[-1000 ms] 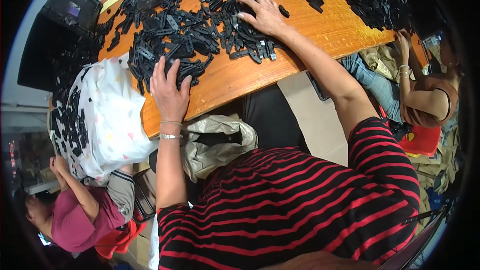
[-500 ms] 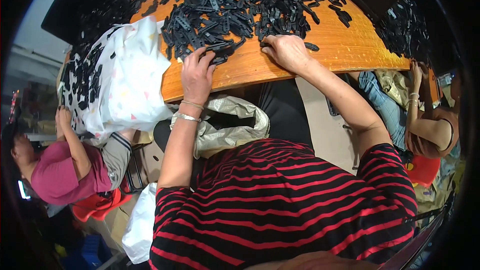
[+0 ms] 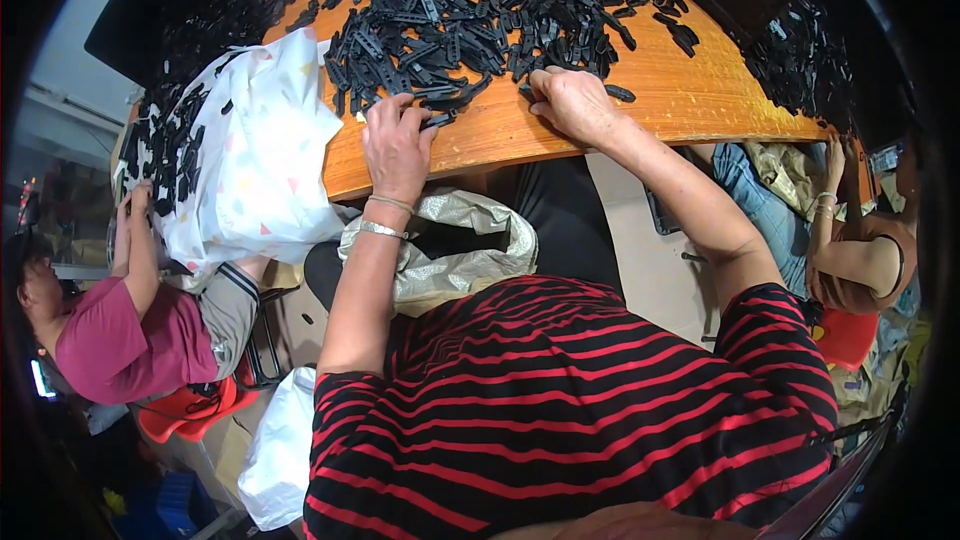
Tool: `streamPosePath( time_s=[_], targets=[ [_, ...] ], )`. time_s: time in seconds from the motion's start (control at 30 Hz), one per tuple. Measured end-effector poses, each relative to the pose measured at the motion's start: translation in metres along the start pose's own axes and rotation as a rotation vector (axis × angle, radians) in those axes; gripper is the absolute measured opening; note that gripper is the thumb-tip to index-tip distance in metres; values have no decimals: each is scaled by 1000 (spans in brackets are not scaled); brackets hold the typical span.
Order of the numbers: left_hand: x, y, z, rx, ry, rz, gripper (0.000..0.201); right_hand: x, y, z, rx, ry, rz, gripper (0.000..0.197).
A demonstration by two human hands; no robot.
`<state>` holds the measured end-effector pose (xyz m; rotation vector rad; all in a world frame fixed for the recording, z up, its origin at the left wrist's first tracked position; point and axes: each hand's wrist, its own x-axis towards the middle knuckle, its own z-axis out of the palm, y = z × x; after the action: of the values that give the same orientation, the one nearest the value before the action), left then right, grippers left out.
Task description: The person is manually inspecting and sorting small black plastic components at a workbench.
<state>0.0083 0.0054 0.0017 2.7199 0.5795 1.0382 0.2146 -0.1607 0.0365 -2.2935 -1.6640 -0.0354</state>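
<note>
Both my hands are at the near side of a heap of black plastic pieces (image 3: 415, 40) on the wooden table. My left hand (image 3: 397, 148), with bracelets at its wrist, has its fingers bent down at the heap's near edge. A narrow black plastic piece (image 3: 438, 120) sticks out by its thumb and index finger; the grip is partly hidden. To the right, my right hand (image 3: 580, 107) is closed in a pinch, and the dark end of a small black piece (image 3: 526, 89) shows at its fingertips. Another black piece (image 3: 620, 93) lies beside its knuckles.
An open woven sack (image 3: 515, 250) sits at my lap below the table edge (image 3: 480, 162). A white patterned plastic bag (image 3: 265, 160) covers the table's left part. More black pieces (image 3: 800, 65) are heaped at the right. Co-workers sit on both sides, on red stools (image 3: 195, 410).
My left hand has shifted slightly, and the black pieces in front of it lie differently. My right hand stays nearly in place. The left co-worker's hands have moved up and right.
</note>
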Motion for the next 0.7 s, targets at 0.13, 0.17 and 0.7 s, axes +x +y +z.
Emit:
streamPosePath(
  time_s=[0.13,0.17,0.7],
  targets=[
    [2,5,-4,-41,-33,29,20,-3,3,9,2,41,43,25],
    [2,9,-7,-73,-34,54,20,-4,5,11,-12,59,28,28],
    [-19,50,-26,-1495,-74,-607,25,-15,-83,-5,557,290,-181,19]
  ],
)
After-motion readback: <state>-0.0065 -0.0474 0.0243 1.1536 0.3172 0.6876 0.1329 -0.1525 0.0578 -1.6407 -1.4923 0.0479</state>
